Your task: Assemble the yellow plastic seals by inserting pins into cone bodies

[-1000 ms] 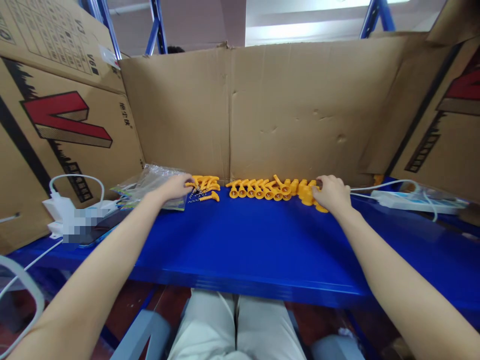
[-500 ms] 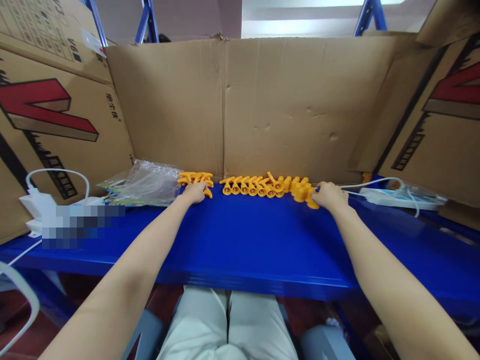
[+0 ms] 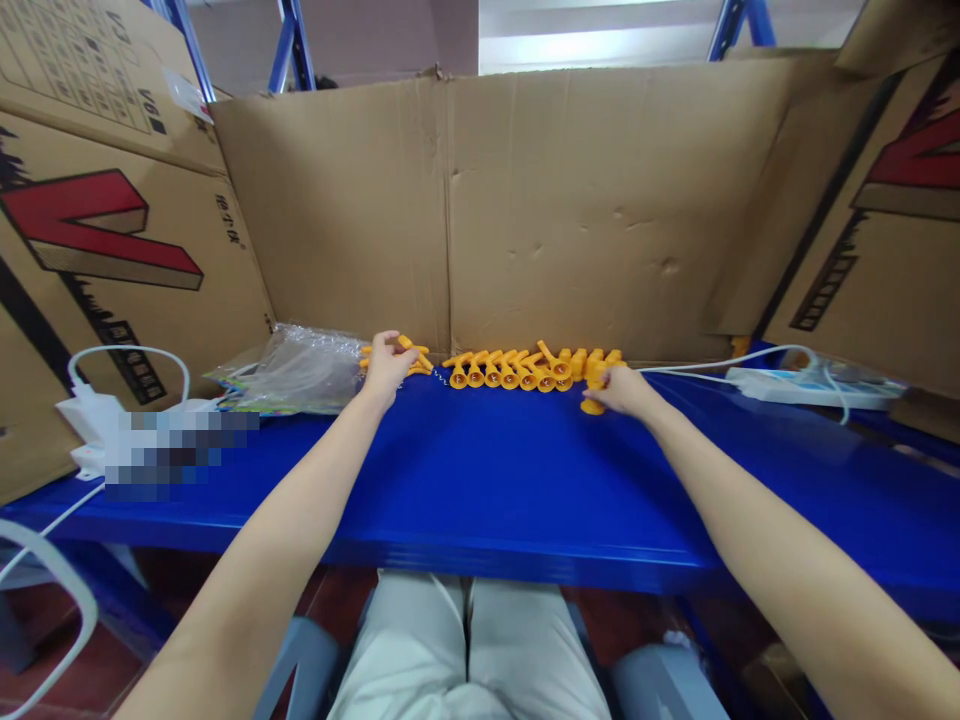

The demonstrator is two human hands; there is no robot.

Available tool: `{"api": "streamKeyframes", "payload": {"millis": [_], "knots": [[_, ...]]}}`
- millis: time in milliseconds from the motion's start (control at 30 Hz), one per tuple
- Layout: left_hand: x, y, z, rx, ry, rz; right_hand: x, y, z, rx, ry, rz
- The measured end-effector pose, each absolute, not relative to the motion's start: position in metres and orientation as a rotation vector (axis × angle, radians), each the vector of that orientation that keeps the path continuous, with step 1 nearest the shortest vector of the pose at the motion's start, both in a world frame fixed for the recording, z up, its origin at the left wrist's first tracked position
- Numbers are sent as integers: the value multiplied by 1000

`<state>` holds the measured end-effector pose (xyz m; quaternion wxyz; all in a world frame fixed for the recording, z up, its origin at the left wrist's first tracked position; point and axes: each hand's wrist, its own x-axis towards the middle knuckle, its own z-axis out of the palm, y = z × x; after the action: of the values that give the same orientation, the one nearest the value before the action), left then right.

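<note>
My left hand [image 3: 388, 368] is closed in a pinch on a curved orange plastic piece [image 3: 407, 343], raised a little at the back of the table. More such pieces [image 3: 420, 365] lie beneath and beside it, partly hidden by the hand. A thin, wavy silvery strand [image 3: 441, 377] trails to the right of them. My right hand [image 3: 628, 389] has its fingers around a yellow funnel-shaped plastic piece [image 3: 592, 406], whose flared end shows below the fingertips. Between the hands stands a row of yellow funnel-shaped pieces [image 3: 510, 379], their round mouths facing me. More yellow pieces [image 3: 577, 362] sit beside my right hand.
A cardboard wall [image 3: 600, 210] stands behind the blue table [image 3: 480, 480]. Clear plastic bags [image 3: 304, 365] lie left of my left hand. White plugs and cables [image 3: 90, 420] are at far left, a white power strip [image 3: 814, 390] at right. Printed cartons [image 3: 97, 240] flank both sides.
My left hand has lifted a curved orange piece up from the pile. My right hand has moved left, drawing a yellow funnel-shaped piece along with it.
</note>
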<state>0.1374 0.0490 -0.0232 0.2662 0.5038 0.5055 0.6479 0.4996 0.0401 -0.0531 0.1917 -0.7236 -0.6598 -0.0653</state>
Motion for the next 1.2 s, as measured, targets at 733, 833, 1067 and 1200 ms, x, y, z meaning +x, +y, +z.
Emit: {"api": "streamKeyframes", "payload": {"millis": [733,833,1067,1200], "knots": [[163,32,-31,1069,1041,1418,408,39,-68,-1809,-1866,60],[163,30,-31,1050,1003,1412,401,34,-63,-1692,-1987,-117],[166,25,-28,1022,952,1415,381,14,-54,-1493,-2210,-200],[165,26,-28,1026,935,1419,376,11,-54,-1465,-2252,-186]]}}
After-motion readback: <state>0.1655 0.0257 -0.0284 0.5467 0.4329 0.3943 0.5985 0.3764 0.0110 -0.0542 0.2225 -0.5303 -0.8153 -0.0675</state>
